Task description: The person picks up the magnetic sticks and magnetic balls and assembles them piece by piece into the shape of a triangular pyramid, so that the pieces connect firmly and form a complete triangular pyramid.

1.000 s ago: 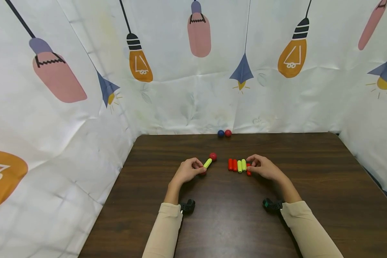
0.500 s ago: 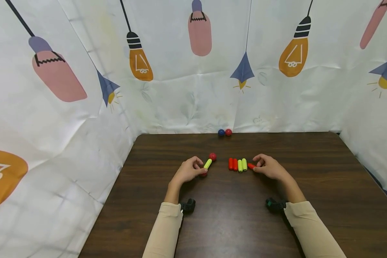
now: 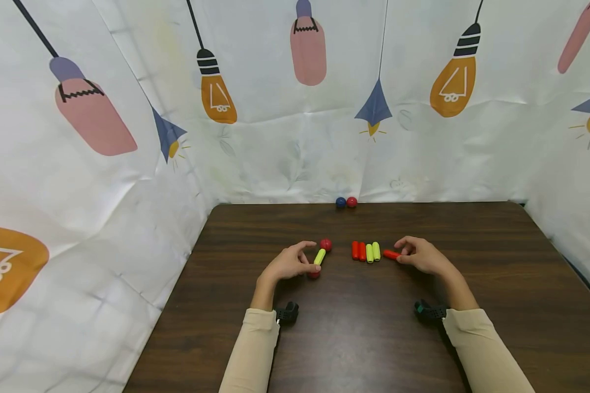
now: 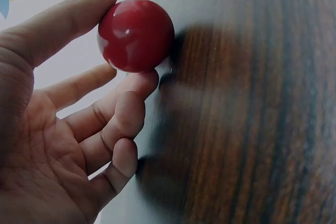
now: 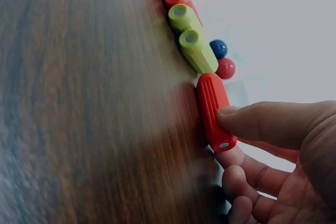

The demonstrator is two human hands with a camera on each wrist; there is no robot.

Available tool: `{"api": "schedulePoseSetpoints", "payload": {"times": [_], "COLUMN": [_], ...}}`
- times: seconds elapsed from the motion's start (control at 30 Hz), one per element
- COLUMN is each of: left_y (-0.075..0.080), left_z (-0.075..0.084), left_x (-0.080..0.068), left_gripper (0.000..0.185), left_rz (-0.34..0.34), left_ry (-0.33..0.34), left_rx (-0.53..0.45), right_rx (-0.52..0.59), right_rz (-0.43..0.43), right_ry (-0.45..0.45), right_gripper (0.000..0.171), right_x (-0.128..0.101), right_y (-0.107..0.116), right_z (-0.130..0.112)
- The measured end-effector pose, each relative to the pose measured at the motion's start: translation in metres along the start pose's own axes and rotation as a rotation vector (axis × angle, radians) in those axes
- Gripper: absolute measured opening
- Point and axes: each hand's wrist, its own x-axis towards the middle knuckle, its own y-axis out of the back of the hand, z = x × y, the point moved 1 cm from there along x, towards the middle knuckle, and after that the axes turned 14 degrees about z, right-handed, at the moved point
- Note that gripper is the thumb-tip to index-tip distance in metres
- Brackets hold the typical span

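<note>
My left hand [image 3: 291, 263] holds a glossy red ball [image 4: 136, 35] between thumb and fingers, low over the table. A yellow-green magnetic stick [image 3: 320, 256] runs from that ball to a second red ball [image 3: 326, 244] farther away. In the left wrist view the near ball hides the stick. My right hand [image 3: 425, 255] pinches a ribbed red magnetic stick [image 5: 213, 111] between thumb and fingers, a pale metal disc showing at its near end. Its far end points at a row of sticks, right by a yellow-green stick [image 5: 197, 51].
Two red sticks [image 3: 359, 251] and two yellow-green sticks [image 3: 373, 252] lie side by side mid-table. At the far edge of the dark wood table [image 3: 324, 344] sit a blue ball [image 3: 341, 202] and a red ball [image 3: 352, 202]. A patterned white curtain [image 3: 275, 147] stands behind.
My right hand has drawn the red stick rightward off the row's end and turned it sideways. My left index finger has straightened away from the yellow-green stick, and the stick and its balls have shifted slightly nearer.
</note>
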Motion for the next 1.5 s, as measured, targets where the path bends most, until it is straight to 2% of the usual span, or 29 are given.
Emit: {"api": "schedulePoseSetpoints", "payload": {"times": [0.27, 0.57, 0.73, 0.93, 1.17, 1.5], "left_y": [-0.001, -0.004, -0.007, -0.011, -0.013, -0.009], "left_z": [0.003, 0.003, 0.004, 0.006, 0.007, 0.008], "left_x": [-0.001, 0.001, 0.001, 0.003, 0.004, 0.000], "left_gripper": [0.080, 0.075, 0.066, 0.063, 0.061, 0.065], "left_rz": [-0.036, 0.010, 0.057, 0.068, 0.053, 0.006], "left_ry": [-0.025, -0.054, -0.075, -0.080, -0.069, -0.076], "left_rx": [0.016, 0.014, -0.003, -0.017, -0.015, -0.004], "right_rx": [-0.014, -0.038, 0.021, 0.129, 0.218, 0.232], "right_rz": [0.002, 0.027, 0.062, 0.077, 0.040, -0.022], "right_ry": [-0.031, -0.007, 0.049, 0.124, 0.143, 0.162], "right_gripper": [0.032, 0.029, 0.030, 0.032, 0.031, 0.029], "right_x": [-0.001, -0.001, -0.002, 0.001, 0.000, 0.000], "right_y": [0.000, 0.002, 0.003, -0.001, -0.014, -0.037], "right_z": [0.000, 0.002, 0.000, -0.008, -0.026, -0.043]}}
